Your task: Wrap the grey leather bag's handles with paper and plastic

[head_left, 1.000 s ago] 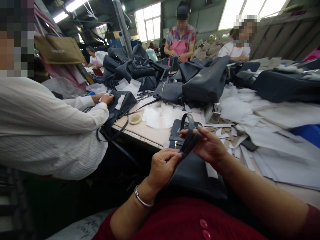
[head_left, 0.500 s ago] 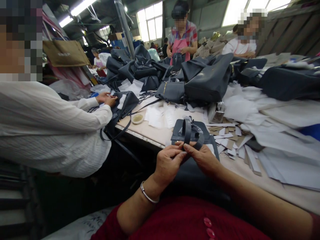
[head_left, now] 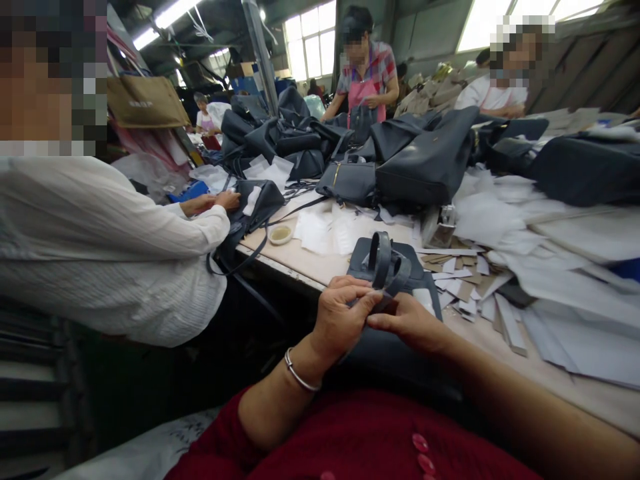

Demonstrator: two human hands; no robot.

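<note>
"Now, what has changed for us?"

"A second ago our right hand [head_left: 417, 327] was up beside the handles [head_left: 384, 263], thumb and fingers apart; it has since come down to meet our left hand [head_left: 343, 320] at their base, and both loops stand above our fingertips. We'd judge our work has narrowed to that base."

"And where do we have the bag [head_left: 413, 257]?"

"Across the near edge of the tabletop [head_left: 280, 257], its upper end on the surface and the rest towards our lap, with paper strips [head_left: 465, 287] just to its right."

"How do our hands stand?"

"Our left is pinched, thumb against forefinger, on the base of the handles. Our right is half curled, its thumb pointing at our left fingertips; its other fingers are mostly hidden, so we can't tell whether they grip anything"
</note>
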